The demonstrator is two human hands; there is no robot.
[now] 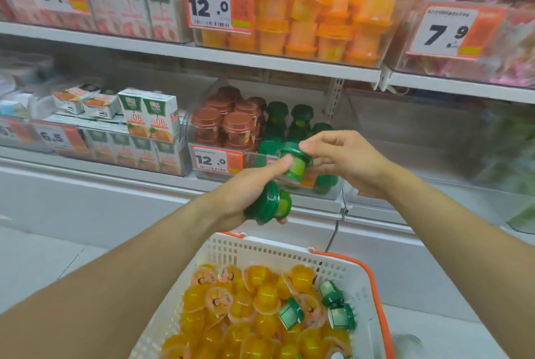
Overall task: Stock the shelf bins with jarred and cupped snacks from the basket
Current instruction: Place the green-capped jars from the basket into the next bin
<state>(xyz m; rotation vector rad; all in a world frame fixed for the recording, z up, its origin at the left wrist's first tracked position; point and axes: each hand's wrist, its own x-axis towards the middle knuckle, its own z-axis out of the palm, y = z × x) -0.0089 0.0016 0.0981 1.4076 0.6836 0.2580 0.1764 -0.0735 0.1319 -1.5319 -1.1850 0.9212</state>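
Observation:
My left hand (249, 182) grips a green-lidded cup (270, 206) low in its palm, and its thumb touches a second green cup (295, 166). My right hand (341, 156) pinches that second cup by its lid, just in front of the lower clear shelf bin (333, 193). That bin holds brown-lidded cups (228, 124) on the left and green-lidded cups (289, 121) on the right. Below my arms, the white basket (289, 251) with orange handles is full of yellow jelly cups (249, 318) and three green cups (333, 306).
An upper bin (388, 40) is packed with orange-lidded cups (312, 19). Juice cartons (150, 115) fill the bins to the left. Price tags reading 12.0 (217, 160), 6.5 and 7.9 hang on bin fronts. A bin of pink packets (515, 48) sits upper right.

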